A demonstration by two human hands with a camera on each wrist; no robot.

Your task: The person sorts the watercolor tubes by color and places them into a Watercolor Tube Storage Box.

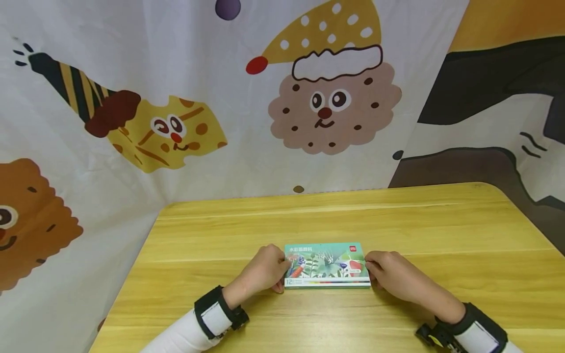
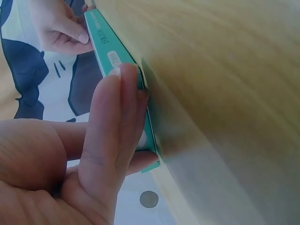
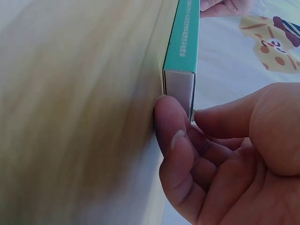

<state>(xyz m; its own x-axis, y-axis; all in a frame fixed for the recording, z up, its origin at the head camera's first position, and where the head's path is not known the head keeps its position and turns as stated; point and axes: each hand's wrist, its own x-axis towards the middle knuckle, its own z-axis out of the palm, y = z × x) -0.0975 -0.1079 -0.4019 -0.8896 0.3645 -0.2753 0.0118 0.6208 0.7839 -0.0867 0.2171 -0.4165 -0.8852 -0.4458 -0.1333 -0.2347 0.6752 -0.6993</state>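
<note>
A flat green box of watercolor paints (image 1: 327, 265), printed with plants and a "12", lies face up on the wooden table in the head view. At its left end my left hand (image 1: 265, 268) grips the edge; in the left wrist view, fingers (image 2: 105, 122) of that hand overlap the box's green long side (image 2: 104, 40). The right hand (image 1: 393, 274) pinches the opposite end, thumb on one face and fingertips at the lower edge. A pale end panel (image 3: 179, 89) shows beside the right fingers (image 3: 171, 122). Parts of both ends are hidden by the hands.
The wooden table (image 1: 247, 220) reaches back to a hanging cloth (image 1: 229, 162) with cartoon biscuits and cheese. Black straps with small cameras sit on both wrists, the left strap (image 1: 217, 314) and the right strap (image 1: 476, 328).
</note>
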